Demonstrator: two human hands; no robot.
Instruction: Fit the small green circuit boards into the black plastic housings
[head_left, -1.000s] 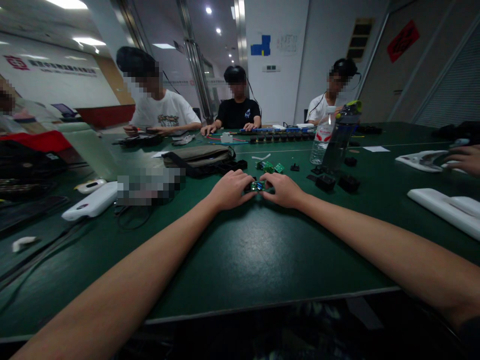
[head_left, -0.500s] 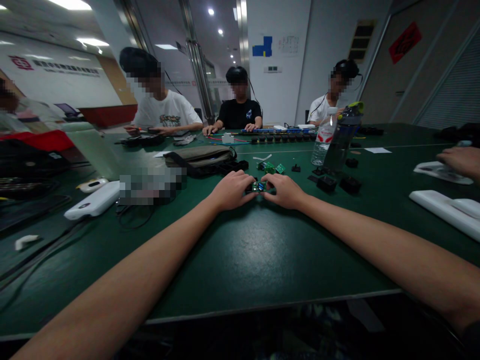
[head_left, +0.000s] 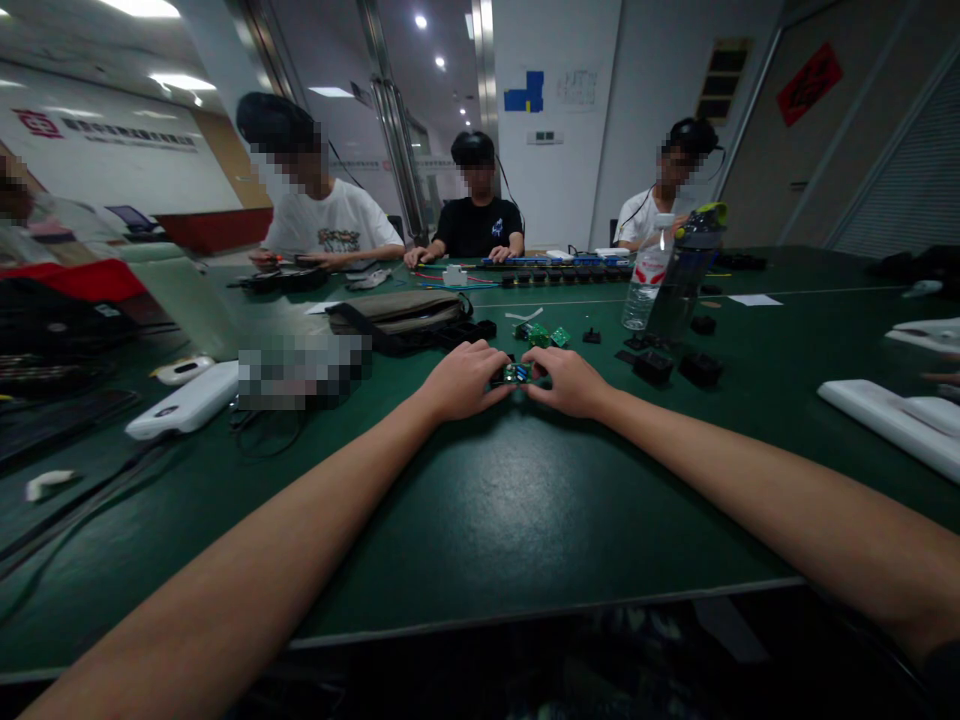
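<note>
Between my two hands, low over the green table (head_left: 517, 520), is a small green circuit board (head_left: 517, 374) with shiny parts on it. The fingers and thumb of my left hand (head_left: 466, 380) close on its left side. My right hand (head_left: 568, 381) pinches the right side the same way. A dark piece shows at the board's left edge, partly hidden by my fingers. Just beyond my hands lie more green circuit boards (head_left: 538, 335) and a small black part (head_left: 592, 336).
Black plastic housings (head_left: 701, 370) sit to the right, before a clear water bottle (head_left: 646, 275) and a dark bottle (head_left: 682, 285). A grey-brown bag (head_left: 401, 312) lies left of the boards. A white power bank (head_left: 184, 400) with cables is further left. Several people sit around the table.
My hands and the board stay almost in place. At the right edge, another person's hand has pulled back and the white object there has shifted right.
</note>
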